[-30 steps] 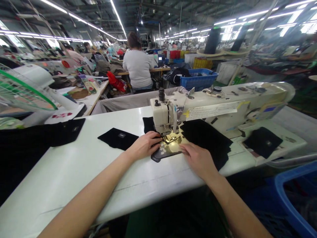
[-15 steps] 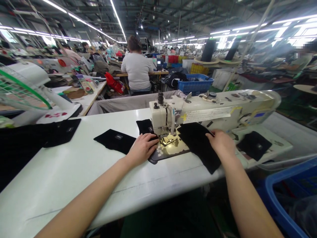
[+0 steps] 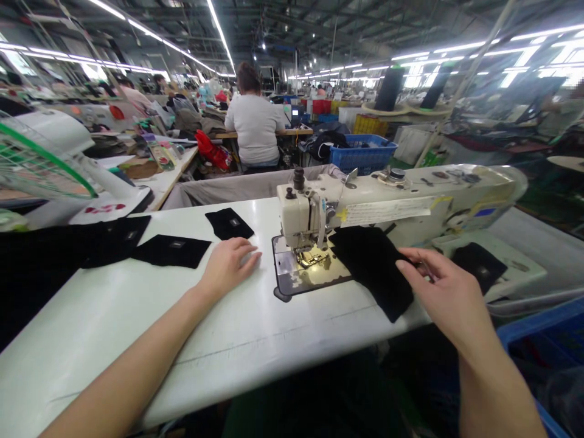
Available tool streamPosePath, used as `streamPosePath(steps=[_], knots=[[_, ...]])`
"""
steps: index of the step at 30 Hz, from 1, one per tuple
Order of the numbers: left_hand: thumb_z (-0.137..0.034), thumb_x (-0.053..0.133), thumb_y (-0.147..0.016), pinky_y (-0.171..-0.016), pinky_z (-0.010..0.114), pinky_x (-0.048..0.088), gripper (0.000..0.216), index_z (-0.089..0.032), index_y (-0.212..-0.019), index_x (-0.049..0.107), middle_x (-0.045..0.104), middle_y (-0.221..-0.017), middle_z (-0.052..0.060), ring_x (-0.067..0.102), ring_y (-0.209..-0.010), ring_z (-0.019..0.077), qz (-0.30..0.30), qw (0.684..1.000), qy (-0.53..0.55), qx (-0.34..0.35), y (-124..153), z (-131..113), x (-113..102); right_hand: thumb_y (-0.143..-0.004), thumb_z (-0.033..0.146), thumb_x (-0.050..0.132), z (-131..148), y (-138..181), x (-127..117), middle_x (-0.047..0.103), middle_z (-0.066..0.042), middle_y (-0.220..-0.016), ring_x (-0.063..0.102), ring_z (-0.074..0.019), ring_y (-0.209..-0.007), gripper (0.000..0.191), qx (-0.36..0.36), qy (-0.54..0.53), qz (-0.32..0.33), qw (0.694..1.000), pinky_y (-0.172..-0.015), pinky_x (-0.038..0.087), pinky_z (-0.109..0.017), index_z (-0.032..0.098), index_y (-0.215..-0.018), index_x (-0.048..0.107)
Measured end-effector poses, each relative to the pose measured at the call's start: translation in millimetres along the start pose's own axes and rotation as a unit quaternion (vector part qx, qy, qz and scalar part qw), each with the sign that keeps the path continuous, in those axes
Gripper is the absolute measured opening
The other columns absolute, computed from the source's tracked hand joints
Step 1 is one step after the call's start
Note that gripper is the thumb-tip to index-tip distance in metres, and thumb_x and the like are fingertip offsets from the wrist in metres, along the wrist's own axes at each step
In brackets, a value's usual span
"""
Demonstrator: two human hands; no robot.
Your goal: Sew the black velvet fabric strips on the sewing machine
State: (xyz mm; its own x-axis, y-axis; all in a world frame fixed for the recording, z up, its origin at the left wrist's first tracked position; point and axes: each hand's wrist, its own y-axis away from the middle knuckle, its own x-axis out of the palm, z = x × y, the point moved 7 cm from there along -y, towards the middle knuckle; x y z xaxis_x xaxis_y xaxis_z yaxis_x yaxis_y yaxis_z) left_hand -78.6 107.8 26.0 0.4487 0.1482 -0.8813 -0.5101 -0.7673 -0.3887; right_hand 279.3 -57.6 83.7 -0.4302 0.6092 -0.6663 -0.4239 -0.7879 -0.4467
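Note:
My left hand [image 3: 232, 263] rests on the white table with its fingers stretched out. Just beyond its fingertips lies a small black fabric piece [image 3: 229, 224] with a little label. Another labelled black piece [image 3: 176, 250] lies to the left of the hand, by its wrist. My right hand [image 3: 440, 283] is at the right edge of a stack of black fabric pieces [image 3: 371, 267]. Its thumb and fingers are curled together; a small thin thing seems to show between them, too unclear to name. The sewing machine [image 3: 301, 213] stands between my hands, with no fabric under its lit presser foot [image 3: 312, 258].
Black fabric [image 3: 41, 255] covers the table's left end, near a fan [image 3: 50, 146]. A labelled black piece [image 3: 479, 264] lies right of the machine. A blue basket [image 3: 524, 331] stands at the lower right. Ahead, a person in a light shirt [image 3: 253, 128] sits facing away.
My left hand has moved left from the presser foot, and the two labelled pieces beside it have shifted left too. My right hand has moved slightly right; the stack stays nearly in place.

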Motion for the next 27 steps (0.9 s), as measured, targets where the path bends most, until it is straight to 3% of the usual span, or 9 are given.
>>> streamPosePath(steps=[2, 5, 8, 10, 13, 15, 18, 23, 27], knots=[[-0.049, 0.051, -0.095, -0.075, 0.036, 0.055, 0.042, -0.017, -0.083, 0.075, 0.071, -0.087, 0.010, 0.066, -0.082, 0.0229, 0.038, 0.991, 0.128, -0.011, 9, -41, 0, -0.088, 0.040, 0.062, 28, 16, -4, 0.072, -0.003, -0.092, 0.063, -0.0171, -0.070, 0.021, -0.072, -0.037, 0.029, 0.996, -0.068, 0.050, -0.030, 0.026, -0.099, 0.072], [-0.052, 0.064, -0.087, -0.070, 0.031, 0.057, 0.049, -0.020, -0.124, 0.065, 0.072, -0.111, 0.010, 0.068, -0.090, 0.0217, 0.128, 0.920, 0.364, -0.072, 21, -99, 10, -0.091, 0.028, 0.061, 69, 39, 0, 0.071, -0.002, -0.098, 0.066, -0.0167, -0.080, 0.013, -0.185, -0.085, 0.083, 0.975, -0.071, 0.052, -0.027, 0.028, -0.102, 0.070], [-0.052, 0.068, -0.084, -0.074, 0.035, 0.059, 0.042, -0.018, -0.109, 0.072, 0.075, -0.100, 0.009, 0.069, -0.090, 0.0238, 0.099, 0.875, 0.465, -0.095, 23, -127, -4, -0.092, 0.018, 0.057, 87, 55, 16, 0.070, -0.003, -0.102, 0.067, -0.0181, -0.090, 0.025, -0.228, -0.126, 0.137, 0.956, -0.078, 0.053, -0.029, 0.029, -0.113, 0.067], [-0.054, 0.068, -0.085, -0.077, 0.038, 0.059, 0.037, -0.019, -0.093, 0.076, 0.075, -0.092, 0.008, 0.070, -0.085, 0.0239, 0.093, 0.873, 0.477, -0.036, 23, -139, -26, -0.091, 0.014, 0.054, 83, 57, 26, 0.069, -0.005, -0.102, 0.067, -0.0188, -0.092, 0.026, -0.204, -0.157, 0.150, 0.954, -0.079, 0.053, -0.030, 0.027, -0.108, 0.068], [-0.059, 0.066, -0.084, -0.080, 0.037, 0.058, 0.040, -0.025, -0.100, 0.078, 0.075, -0.099, 0.009, 0.070, -0.089, 0.0239, 0.182, 0.850, 0.485, 0.098, 29, -160, -45, -0.091, 0.018, 0.049, 75, 58, 41, 0.069, -0.006, -0.099, 0.067, -0.0200, -0.092, 0.023, -0.147, -0.261, 0.188, 0.936, -0.078, 0.053, -0.032, 0.024, -0.092, 0.072], [-0.056, 0.064, -0.088, -0.089, 0.039, 0.056, 0.041, -0.027, -0.116, 0.073, 0.072, -0.116, 0.009, 0.067, -0.104, 0.0253, 0.158, 0.869, 0.462, 0.077, 27, -154, -45, -0.093, 0.023, 0.048, 74, 61, 50, 0.069, -0.006, -0.094, 0.066, -0.0206, -0.089, 0.026, -0.111, -0.336, 0.226, 0.908, -0.079, 0.053, -0.034, 0.023, -0.085, 0.073], [-0.042, 0.072, -0.084, -0.100, 0.045, 0.050, 0.049, -0.025, -0.129, 0.064, 0.064, -0.132, 0.011, 0.059, -0.120, 0.0276, 0.098, 0.894, 0.435, -0.055, 20, -129, -19, -0.090, 0.029, 0.058, 80, 70, 63, 0.068, -0.004, -0.083, 0.063, -0.0175, -0.075, 0.021, -0.070, -0.389, 0.264, 0.880, -0.067, 0.051, -0.030, 0.022, -0.074, 0.071], [-0.035, 0.076, -0.079, -0.089, 0.036, 0.053, 0.023, -0.018, -0.095, 0.074, 0.076, -0.097, 0.005, 0.069, -0.093, 0.0196, 0.234, 0.775, 0.550, -0.205, 23, -112, 40, -0.082, 0.027, 0.069, 83, 88, 85, 0.069, -0.004, -0.095, 0.060, -0.0133, -0.068, 0.005, -0.026, -0.382, 0.291, 0.877, -0.051, 0.044, -0.022, 0.023, -0.082, 0.072], [-0.037, 0.085, -0.066, -0.078, 0.032, 0.052, 0.029, -0.017, -0.084, 0.073, 0.075, -0.083, 0.003, 0.067, -0.078, 0.0164, 0.179, 0.771, 0.554, -0.257, 14, -83, 35, -0.077, 0.025, 0.068, 52, 102, 102, 0.070, -0.007, -0.115, 0.069, -0.0190, -0.090, 0.043, 0.100, -0.329, 0.265, 0.901, -0.071, 0.056, -0.028, 0.024, -0.120, 0.066]])
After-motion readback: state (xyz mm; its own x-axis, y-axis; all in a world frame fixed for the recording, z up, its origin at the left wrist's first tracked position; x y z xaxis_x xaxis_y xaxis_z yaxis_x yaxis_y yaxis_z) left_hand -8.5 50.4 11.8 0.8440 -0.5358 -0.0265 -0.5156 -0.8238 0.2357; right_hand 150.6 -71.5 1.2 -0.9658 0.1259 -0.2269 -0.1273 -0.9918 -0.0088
